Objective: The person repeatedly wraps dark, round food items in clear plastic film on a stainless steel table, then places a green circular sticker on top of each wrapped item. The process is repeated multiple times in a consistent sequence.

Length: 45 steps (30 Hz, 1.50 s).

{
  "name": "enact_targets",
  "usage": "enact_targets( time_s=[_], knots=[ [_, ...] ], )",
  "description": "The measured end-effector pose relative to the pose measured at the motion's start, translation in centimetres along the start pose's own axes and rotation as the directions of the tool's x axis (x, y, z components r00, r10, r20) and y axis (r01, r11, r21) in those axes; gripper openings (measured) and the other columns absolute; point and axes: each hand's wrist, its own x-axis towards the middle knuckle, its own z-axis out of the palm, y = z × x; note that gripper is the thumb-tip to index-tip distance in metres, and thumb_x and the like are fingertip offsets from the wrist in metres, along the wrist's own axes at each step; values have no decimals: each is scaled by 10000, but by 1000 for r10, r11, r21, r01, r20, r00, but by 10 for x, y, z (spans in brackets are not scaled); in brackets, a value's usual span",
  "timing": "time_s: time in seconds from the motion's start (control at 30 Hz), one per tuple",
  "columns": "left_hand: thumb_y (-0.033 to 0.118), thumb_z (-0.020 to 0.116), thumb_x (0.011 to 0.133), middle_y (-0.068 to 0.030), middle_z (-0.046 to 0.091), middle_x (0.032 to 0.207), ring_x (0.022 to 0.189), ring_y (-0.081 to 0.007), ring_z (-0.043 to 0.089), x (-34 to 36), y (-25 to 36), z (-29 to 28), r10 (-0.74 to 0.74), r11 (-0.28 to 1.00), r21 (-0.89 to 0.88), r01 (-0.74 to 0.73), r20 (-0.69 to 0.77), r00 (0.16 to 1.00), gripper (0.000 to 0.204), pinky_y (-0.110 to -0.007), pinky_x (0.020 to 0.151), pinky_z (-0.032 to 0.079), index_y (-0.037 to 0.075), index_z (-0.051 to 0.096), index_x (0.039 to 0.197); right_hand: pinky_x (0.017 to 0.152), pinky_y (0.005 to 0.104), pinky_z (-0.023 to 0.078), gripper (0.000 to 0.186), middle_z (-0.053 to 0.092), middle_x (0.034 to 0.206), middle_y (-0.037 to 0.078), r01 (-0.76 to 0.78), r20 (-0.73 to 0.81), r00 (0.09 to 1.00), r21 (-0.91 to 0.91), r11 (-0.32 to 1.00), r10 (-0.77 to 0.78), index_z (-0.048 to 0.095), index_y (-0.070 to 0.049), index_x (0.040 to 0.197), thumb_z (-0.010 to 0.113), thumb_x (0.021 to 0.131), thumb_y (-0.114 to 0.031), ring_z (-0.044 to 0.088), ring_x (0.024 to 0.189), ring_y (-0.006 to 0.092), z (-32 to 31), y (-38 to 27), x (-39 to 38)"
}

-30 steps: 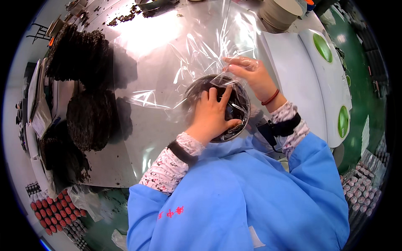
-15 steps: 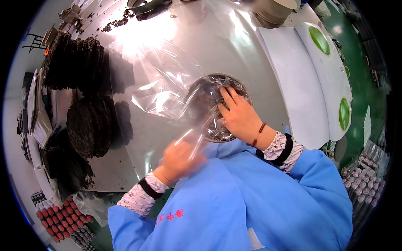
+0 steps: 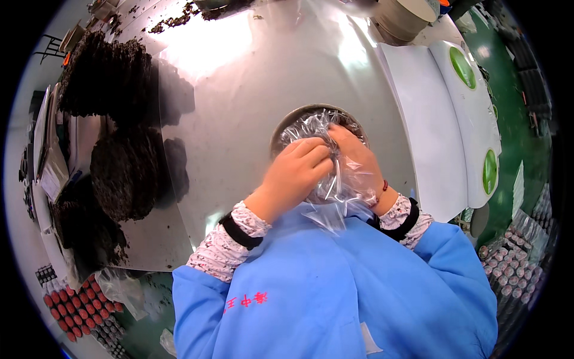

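A round, shallow tin (image 3: 277, 136) stands at the table's near edge, close to my body. Crinkled clear plastic film (image 3: 338, 190) fills and covers it, with loose ends falling over the near rim toward my blue coat. My left hand (image 3: 294, 175) is closed on the film over the tin's left half, its fingers curled. Opposite it, my right hand (image 3: 360, 163) lies over the right half, fingers bent into the gathered film and partly covered by it. What lies under the film is hard to make out.
Stacks of dark, rough-edged round cakes (image 3: 122, 173) stand on the left of the table (image 3: 239, 119). White sheets with green ovals (image 3: 430, 125) lie along the right. Round containers (image 3: 403, 21) and dark crumbs (image 3: 173, 23) are at the back. Packed cylinders (image 3: 81, 308) sit lower left.
My left hand has come up from beside the tin onto its film. The loose film that spread leftward has been folded over the tin and my right hand.
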Motion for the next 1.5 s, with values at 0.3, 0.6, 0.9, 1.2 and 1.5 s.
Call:
enact_targets(
  time_s=[0.3,0.6,0.9,1.2,1.5],
  knots=[
    [97,645,721,-174,520,1298,1293,-363,439,-3,-14,19,-321,918,-222,328,70,945,490,-450,1101,358,10,587,1199,900,356,523,531,577,1238,147,251,94,968,-294,922,-234,597,-25,1248,725,745,-141,568,1110,321,-11,-14,6],
    [425,807,750,-208,240,1587,1453,-386,264,7,6,16,-352,879,-266,395,193,916,1079,-458,1170,287,57,190,1555,762,420,529,220,648,783,165,52,426,903,-1,999,-46,695,-19,952,606,844,-190,635,823,377,-27,20,62],
    [243,760,783,-167,173,1623,1499,-331,186,3,13,14,-261,965,94,243,313,913,864,-469,1193,232,208,334,1534,1030,432,421,378,632,964,69,456,409,846,-221,862,-342,611,-62,960,778,710,-292,608,991,270,-61,14,-11],
    [132,748,710,-159,116,1641,1514,-325,138,12,19,20,-311,950,132,282,390,867,965,-471,1208,175,206,289,1556,991,415,450,284,609,888,58,425,251,898,-275,862,-362,607,-80,888,726,688,-244,597,952,250,-17,-8,-49],
    [296,662,810,-193,88,1639,1515,-354,98,18,23,12,-272,962,124,242,481,834,847,-487,1209,122,156,286,1556,1020,436,443,429,631,1228,196,-376,-536,844,-609,698,-12,635,9,1189,720,849,-239,572,1163,371,-187,116,-156]
  ],
)
